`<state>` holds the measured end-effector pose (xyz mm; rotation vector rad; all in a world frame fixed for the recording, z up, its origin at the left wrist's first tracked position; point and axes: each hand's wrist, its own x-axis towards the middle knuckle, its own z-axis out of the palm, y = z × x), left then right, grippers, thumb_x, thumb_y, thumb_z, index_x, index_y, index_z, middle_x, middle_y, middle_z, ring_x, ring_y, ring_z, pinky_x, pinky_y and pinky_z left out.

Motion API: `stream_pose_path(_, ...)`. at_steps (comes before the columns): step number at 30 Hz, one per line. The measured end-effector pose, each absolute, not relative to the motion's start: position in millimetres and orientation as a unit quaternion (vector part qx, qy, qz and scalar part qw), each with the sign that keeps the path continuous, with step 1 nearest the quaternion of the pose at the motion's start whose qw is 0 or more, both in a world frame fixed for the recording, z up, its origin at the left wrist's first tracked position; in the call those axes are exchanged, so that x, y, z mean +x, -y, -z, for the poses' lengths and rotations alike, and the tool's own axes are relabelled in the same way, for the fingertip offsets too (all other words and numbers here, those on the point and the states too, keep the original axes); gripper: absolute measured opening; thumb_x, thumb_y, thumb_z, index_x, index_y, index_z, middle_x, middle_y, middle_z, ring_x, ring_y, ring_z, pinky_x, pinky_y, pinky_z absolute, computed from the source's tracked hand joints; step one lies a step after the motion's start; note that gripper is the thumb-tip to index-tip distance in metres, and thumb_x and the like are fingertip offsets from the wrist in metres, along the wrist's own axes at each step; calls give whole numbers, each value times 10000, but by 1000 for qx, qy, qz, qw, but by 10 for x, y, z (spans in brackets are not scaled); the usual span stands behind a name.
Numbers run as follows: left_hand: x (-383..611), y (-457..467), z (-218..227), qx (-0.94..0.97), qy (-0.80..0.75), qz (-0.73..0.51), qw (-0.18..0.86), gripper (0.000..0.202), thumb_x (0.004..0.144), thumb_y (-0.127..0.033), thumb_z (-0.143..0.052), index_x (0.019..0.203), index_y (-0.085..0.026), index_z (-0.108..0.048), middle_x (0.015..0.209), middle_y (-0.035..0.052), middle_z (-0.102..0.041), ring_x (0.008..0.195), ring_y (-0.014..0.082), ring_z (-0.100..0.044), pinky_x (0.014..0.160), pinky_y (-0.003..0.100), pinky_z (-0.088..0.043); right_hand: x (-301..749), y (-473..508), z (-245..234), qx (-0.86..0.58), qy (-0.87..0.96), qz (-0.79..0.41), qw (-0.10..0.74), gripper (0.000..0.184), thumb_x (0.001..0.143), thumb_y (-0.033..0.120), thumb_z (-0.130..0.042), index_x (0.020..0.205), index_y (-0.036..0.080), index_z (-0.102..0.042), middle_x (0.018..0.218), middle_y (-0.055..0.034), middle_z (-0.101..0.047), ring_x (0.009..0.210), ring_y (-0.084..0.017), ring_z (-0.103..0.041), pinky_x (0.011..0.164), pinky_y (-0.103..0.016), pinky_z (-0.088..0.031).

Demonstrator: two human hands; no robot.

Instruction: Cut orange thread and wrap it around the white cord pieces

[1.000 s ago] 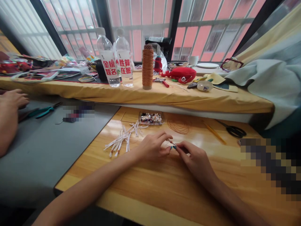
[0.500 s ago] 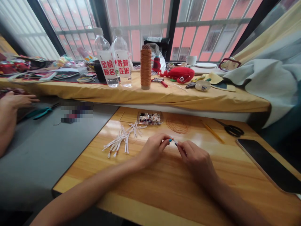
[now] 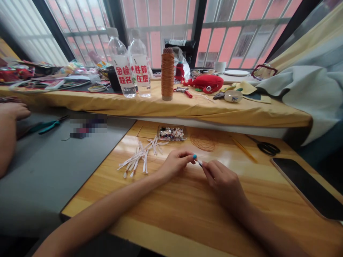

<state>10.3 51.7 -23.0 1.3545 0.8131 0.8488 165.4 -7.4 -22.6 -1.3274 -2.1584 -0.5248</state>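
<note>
My left hand [image 3: 177,162] and my right hand [image 3: 222,177] meet above the wooden table, fingertips almost touching. Both are closed in a pinch on a thin white strip [image 3: 199,163], most of it hidden by the fingers. A bit of orange thread seems to show at the left fingertips, too small to make out well. To the left lies a loose pile of white strips [image 3: 137,157], some with orange wrapping near their ends. Beyond my hands rests a loose coil of orange thread [image 3: 204,142], beside a clear box of beads [image 3: 172,133].
Right of my hands lie a yellow pencil [image 3: 244,149], black-handled scissors [image 3: 268,148] and a phone [image 3: 305,187]. On the cloth-covered ledge stand an orange thread spool [image 3: 167,75] and two water bottles [image 3: 124,75]. Another person's hand [image 3: 14,110] is at the left, near teal-handled pliers [image 3: 49,126].
My left thumb has shifted slightly up at the pinch, while my right hand keeps its grip. The other person's hand has drawn back leftward. The view has moved a little.
</note>
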Motion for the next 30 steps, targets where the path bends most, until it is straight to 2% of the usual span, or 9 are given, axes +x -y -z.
stream_pose_path(11, 163, -434, 187, 516, -368, -348, 691, 286, 630, -391, -600, 680, -112, -565, 587, -22, -553, 344, 11, -282, 350, 186, -171, 1673, 77, 276, -488, 813, 178, 264, 233, 846, 164, -388, 672, 163, -543, 570, -18, -497, 530, -123, -455, 535, -236, -324)
stream_pose_path(14, 161, -456, 212, 505, -348, -345, 711, 307, 630, -411, -598, 708, -121, -533, 594, -22, -570, 326, 9, -284, 348, 183, -170, 1666, 67, 223, -511, 815, 61, 267, 240, 844, 226, -392, 653, 162, -523, 580, -18, -506, 520, -119, -460, 515, -233, -335)
stream_pose_path(17, 147, -497, 255, 513, -322, -339, 720, 335, 607, -418, -628, 723, -116, -540, 531, -43, -524, 376, 20, -346, 384, 169, -203, 1657, 42, 126, -501, 816, -151, 245, 215, 835, 300, -407, 748, 166, -550, 653, -18, -567, 573, -118, -506, 539, -218, -380)
stream_pose_path(20, 125, -527, 258, 522, -299, -329, 728, 368, 586, -424, -650, 756, -108, -569, 522, -48, -489, 448, 35, -396, 428, 163, -233, 1643, 4, 69, -520, 761, -288, 261, 312, 856, 359, -331, 849, 177, -583, 712, -21, -596, 627, -125, -534, 572, -223, -413)
stream_pose_path(22, 111, -538, 238, 527, -288, -319, 733, 384, 577, -429, -658, 772, -107, -581, 547, -42, -493, 474, 38, -400, 446, 163, -243, 1640, -21, 77, -545, 711, -337, 289, 361, 859, 387, -297, 959, 173, -569, 682, -15, -587, 589, -127, -532, 550, -232, -426)
stream_pose_path(25, 92, -555, 211, 551, -278, -304, 725, 374, 586, -418, -656, 779, -103, -593, 589, -30, -502, 515, 47, -415, 484, 168, -277, 1660, -47, 117, -560, 673, -371, 310, 389, 837, 394, -340, 1116, 167, -489, 662, -5, -587, 522, -127, -525, 512, -244, -437)
stream_pose_path(28, 75, -582, 214, 604, -281, -280, 691, 268, 676, -332, -597, 814, -104, -586, 626, -19, -517, 559, 64, -452, 543, 181, -333, 1697, -53, 124, -538, 713, -337, 298, 309, 814, 360, -407, 1018, 185, -561, 761, -26, -615, 689, -153, -565, 629, -259, -446)
stream_pose_path(30, 62, -600, 222, 654, -286, -276, 643, 183, 726, -228, -545, 863, -108, -568, 671, -11, -530, 618, 76, -486, 611, 194, -368, 1716, -51, 106, -532, 730, -327, 278, 286, 825, 351, -386, 908, 179, -599, 713, -23, -608, 686, -152, -564, 630, -254, -442)
